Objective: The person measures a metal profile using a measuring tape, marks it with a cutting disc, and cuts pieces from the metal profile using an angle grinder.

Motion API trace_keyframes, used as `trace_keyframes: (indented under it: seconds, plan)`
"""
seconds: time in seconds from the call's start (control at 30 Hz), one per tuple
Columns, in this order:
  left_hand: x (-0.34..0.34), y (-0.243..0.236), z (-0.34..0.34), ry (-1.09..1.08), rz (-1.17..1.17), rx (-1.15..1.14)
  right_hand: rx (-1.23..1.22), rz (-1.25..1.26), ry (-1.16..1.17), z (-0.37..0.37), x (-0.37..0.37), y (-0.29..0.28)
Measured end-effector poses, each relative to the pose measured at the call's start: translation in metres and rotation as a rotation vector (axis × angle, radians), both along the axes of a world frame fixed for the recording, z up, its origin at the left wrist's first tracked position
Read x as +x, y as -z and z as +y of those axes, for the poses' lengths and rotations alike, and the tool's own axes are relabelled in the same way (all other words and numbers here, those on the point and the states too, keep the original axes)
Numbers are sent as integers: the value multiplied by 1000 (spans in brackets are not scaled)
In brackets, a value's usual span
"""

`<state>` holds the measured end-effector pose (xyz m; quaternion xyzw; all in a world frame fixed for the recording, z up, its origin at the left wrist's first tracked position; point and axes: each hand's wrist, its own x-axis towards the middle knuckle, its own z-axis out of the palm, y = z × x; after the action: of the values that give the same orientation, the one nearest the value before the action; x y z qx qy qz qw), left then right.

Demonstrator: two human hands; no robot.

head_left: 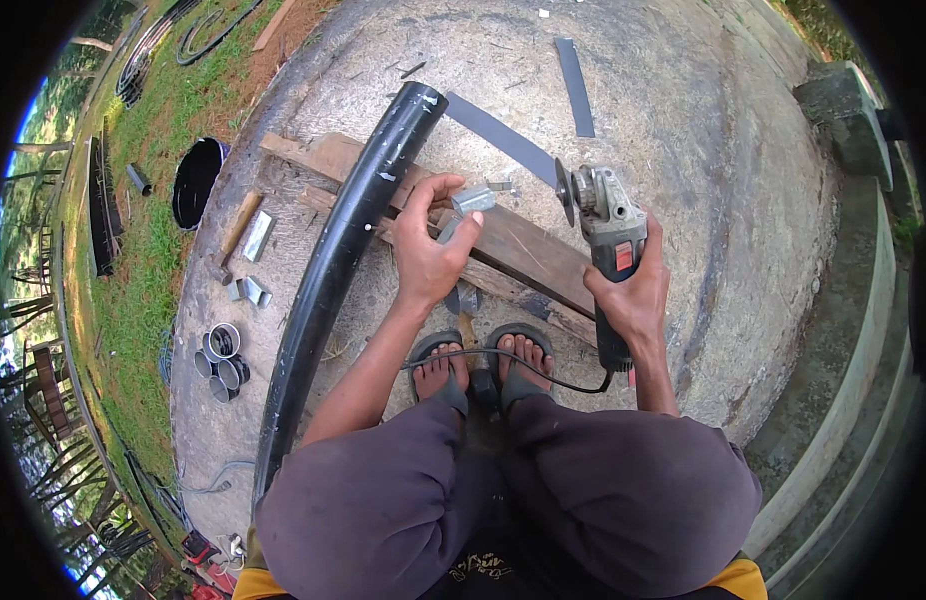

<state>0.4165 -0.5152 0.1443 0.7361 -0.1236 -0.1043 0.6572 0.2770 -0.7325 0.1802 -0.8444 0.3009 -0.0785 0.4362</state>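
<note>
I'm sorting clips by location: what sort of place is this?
Probably an outdoor work spot: a concrete-like slab beside grass, with a grinder in the right hand and a hammer lying on the slab.

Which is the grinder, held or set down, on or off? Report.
Held: the right hand grips the grinder by its dark body. On or off, cannot tell from one still picture.

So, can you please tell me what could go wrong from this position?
The bare left hand holds a small metal piece on the side where the disc of the angle grinder sits, so a slip might cut it. The cord crosses in front of the feet and could snag. The toes are uncovered, so sparks or a dropped tool may hurt them.
</note>
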Motion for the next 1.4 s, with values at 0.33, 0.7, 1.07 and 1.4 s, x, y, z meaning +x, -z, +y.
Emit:
trace_keyframes:
  seconds: [0.33, 0.7, 1.07, 1.4]
  plan:
    - [-35, 69, -17, 207, -703, 662, 469, -291, 216, -37, -10, 22]
    - [-87, 0, -28, 621, 482, -110, 903, -493, 184, -9, 4, 23]
    - [-83, -1, -40, 730, 189, 242, 444, -142, 72, 0, 26, 22]
    - [-57, 6, 63, 249, -128, 465, 260, 187, 171, -198, 17, 103]
